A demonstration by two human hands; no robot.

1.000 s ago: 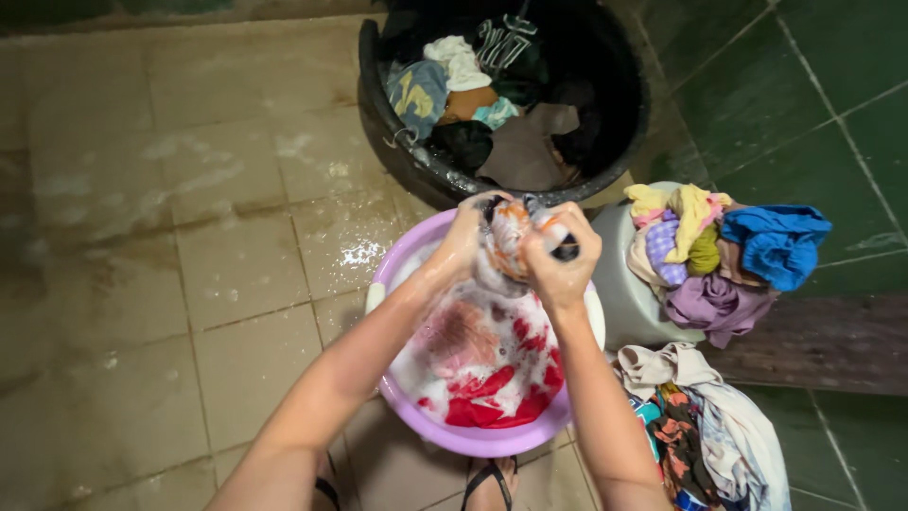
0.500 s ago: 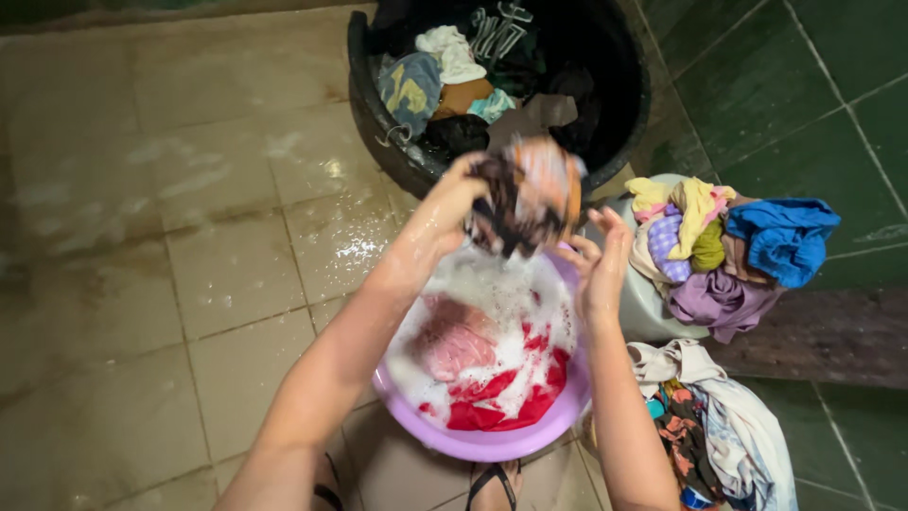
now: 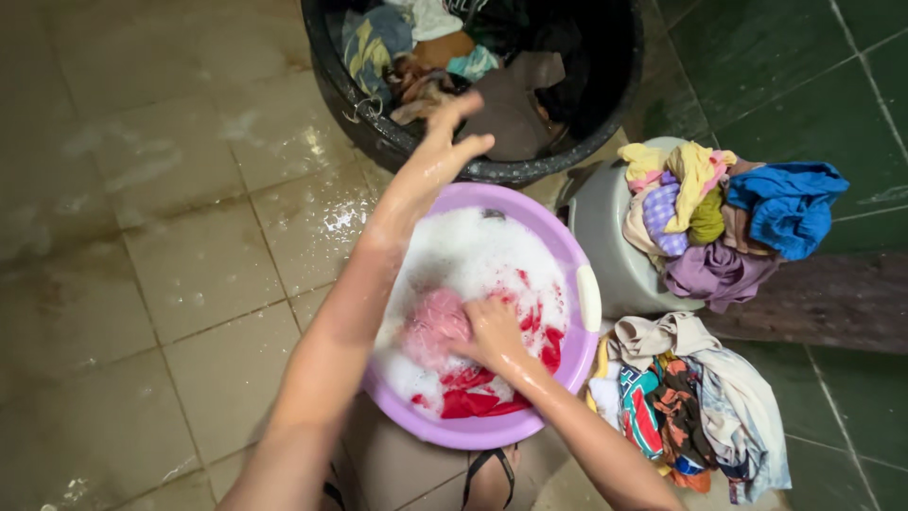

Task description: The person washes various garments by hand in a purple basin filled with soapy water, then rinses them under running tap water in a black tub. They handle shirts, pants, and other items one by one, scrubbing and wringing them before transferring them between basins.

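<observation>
The left hand [image 3: 443, 142] is up in the air over the near rim of the big black tub [image 3: 378, 132]. Its fingers are spread wide and it holds nothing. It is wet and shiny. Just beyond it, inside the tub, lies a heap of wet clothes [image 3: 454, 66] in blue, white, orange and brown.

The right hand [image 3: 492, 329] is down in the purple basin [image 3: 567, 274], which sits on the floor right in front of the person. The basin is full of white foam. The fingers are curled onto a pink cloth [image 3: 433, 326] in the suds, and the hand presses on it. I cannot tell if the hand really grips the cloth, because foam hides the fingertips. A red cloth [image 3: 482, 393] lies in the near part of the basin, touching the hand's wrist side.

To the right of the basin stands a pale bucket [image 3: 605, 255] with a pile of clothes [image 3: 719, 227] on top, yellow, purple and bright blue. Nearer, also on the right, more clothes [image 3: 690, 407] lie on the floor in a mixed heap.

The tiled floor [image 3: 170, 246] on the left is wet, with bits of foam on it. A sandal [image 3: 487, 473] shows just under the near edge of the basin.
</observation>
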